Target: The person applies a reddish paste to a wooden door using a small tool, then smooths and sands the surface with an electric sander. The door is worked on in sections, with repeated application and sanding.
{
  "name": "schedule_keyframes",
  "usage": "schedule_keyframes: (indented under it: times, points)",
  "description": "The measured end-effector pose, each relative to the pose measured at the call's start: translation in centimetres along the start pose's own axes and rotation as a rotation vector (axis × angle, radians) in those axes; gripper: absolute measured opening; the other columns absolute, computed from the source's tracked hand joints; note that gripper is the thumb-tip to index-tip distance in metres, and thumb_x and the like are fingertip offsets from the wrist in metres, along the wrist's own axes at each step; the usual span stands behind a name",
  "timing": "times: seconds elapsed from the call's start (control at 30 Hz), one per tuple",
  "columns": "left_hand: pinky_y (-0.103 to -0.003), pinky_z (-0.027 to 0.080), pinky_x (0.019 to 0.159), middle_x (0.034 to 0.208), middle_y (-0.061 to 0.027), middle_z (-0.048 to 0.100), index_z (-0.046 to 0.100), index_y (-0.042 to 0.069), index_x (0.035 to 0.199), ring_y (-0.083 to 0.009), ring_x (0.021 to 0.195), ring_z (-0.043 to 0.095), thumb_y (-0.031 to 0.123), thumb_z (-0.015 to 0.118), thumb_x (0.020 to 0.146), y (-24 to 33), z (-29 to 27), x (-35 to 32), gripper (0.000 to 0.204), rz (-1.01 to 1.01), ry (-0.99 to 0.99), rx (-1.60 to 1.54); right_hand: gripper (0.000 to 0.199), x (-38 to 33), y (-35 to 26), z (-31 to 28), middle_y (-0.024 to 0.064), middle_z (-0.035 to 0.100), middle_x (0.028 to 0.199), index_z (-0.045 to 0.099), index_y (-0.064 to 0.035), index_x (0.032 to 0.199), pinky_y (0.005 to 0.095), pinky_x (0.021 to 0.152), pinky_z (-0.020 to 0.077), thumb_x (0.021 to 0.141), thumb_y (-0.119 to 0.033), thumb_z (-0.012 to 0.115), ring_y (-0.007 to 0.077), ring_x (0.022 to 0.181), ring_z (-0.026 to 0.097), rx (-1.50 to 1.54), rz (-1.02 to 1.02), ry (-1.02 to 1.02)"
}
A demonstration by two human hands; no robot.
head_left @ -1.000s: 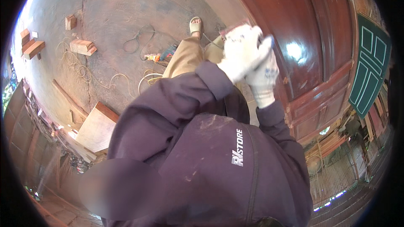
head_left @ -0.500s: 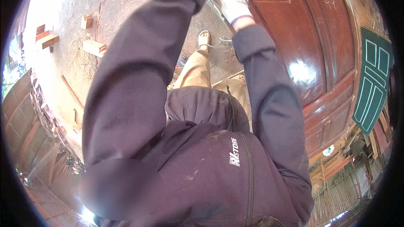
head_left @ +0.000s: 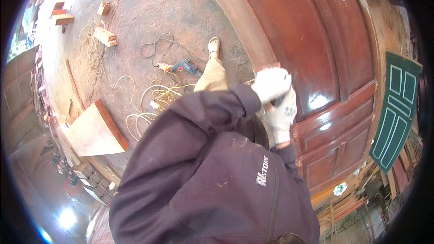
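As the left gloved hand (head_left: pixel 272 82) and right gloved hand (head_left: pixel 284 111) overlap, I cannot tell their finger spread or any grip; the reddish-brown panelled door (head_left: pixel 307 40) is just right of the fingers.

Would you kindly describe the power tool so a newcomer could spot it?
Left of the big brown panelled door is the floor. There, left of the sandalled foot, lies the power tool. Its blue body and orange end set it apart from the yellow cords.
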State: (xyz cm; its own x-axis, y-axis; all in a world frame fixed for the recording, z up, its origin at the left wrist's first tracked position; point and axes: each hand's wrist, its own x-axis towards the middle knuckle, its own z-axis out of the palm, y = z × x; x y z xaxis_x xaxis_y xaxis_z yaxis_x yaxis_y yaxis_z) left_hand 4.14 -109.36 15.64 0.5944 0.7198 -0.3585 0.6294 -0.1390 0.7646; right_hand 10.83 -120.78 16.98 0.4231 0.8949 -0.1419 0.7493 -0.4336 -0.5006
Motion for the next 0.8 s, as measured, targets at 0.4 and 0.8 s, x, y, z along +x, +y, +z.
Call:
schedule_keyframes:
  times: [0.4,0.8]
  points:
    - [-0.050,0.052,0.075,0.082,-0.0190,0.067,0.066,0.008,0.087,-0.0381,0.081,0.067,0.029,0.054,0.095,-2.6,-1.7,2.3,0.026,-0.034,0.356,-0.296,0.087,5.7,-0.7,1.3,0.0216,0.058,0.131,0.043,0.0020,0.143,0.0473,0.103,0.0442,0.070,-0.026,0.081,0.0389,0.122,0.055,-0.073,-0.217,-0.087]
    - [-0.049,0.054,0.086,0.100,-0.0199,0.072,0.072,0.004,0.092,-0.0393,0.095,0.069,0.032,0.050,0.096,-17.0,-26.0,21.0,0.036,0.334,0.489,0.467,0.072,30.7,-20.1,10.0,0.0187,0.062,0.111,0.052,-0.0014,0.125,0.0458,0.087,0.0525,0.070,-0.036,0.081,0.0360,0.105,0.063,-0.059,-0.521,0.078]
